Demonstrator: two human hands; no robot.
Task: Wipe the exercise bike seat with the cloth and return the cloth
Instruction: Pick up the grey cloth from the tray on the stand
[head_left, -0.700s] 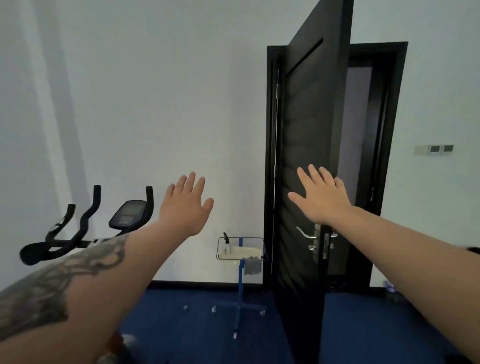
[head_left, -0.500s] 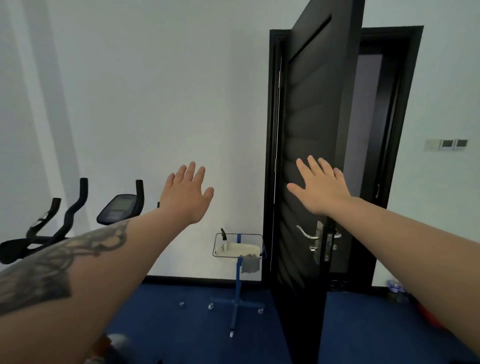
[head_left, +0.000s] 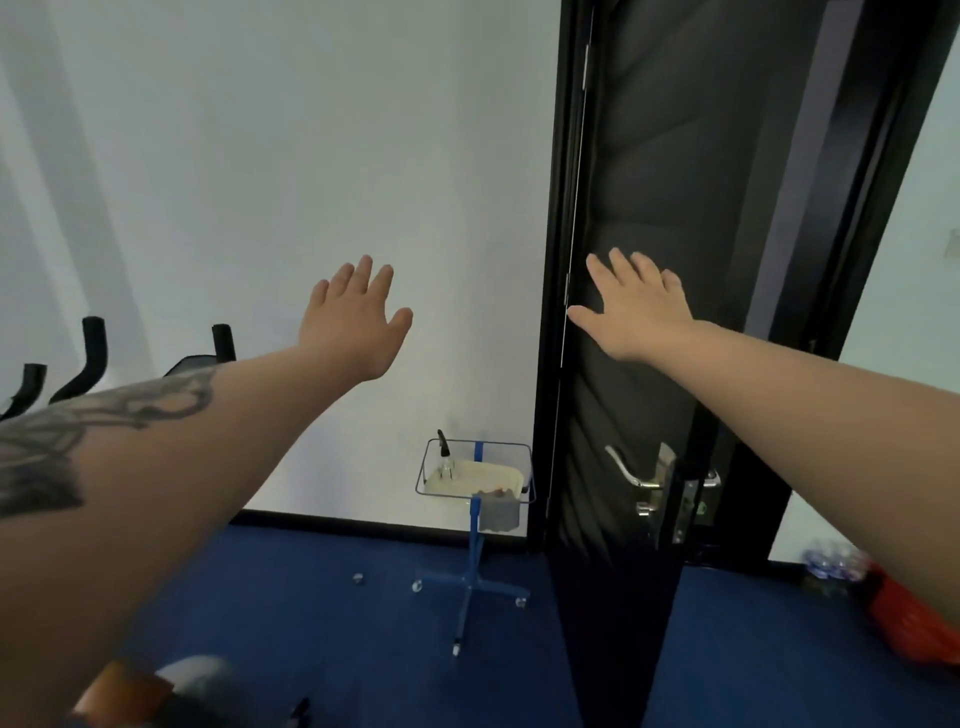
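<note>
Both arms reach forward at chest height. My left hand (head_left: 356, 317) is open, fingers spread, empty, in front of the white wall. My right hand (head_left: 636, 306) is open and empty too, held before the black door. A grey cloth (head_left: 500, 510) hangs over the front rim of a wire basket (head_left: 427, 467) on a blue wheeled stand against the wall, far below and between my hands. Only the exercise bike's black handlebars (head_left: 93, 348) and a corner of its console (head_left: 189, 364) show at the left, behind my forearm. The seat is out of view.
A black door (head_left: 654, 208) stands ajar at the right, its metal handle (head_left: 631, 475) facing me. Blue carpet (head_left: 322, 613) covers the floor. An orange bag (head_left: 909, 618) and water bottles (head_left: 831, 564) lie at the right wall. A blurred orange-and-grey object (head_left: 156, 686) sits low at the left.
The view has shifted right and closer to the wall and door. The bike handlebars slid toward the left edge. Both hands stay open and raised.
</note>
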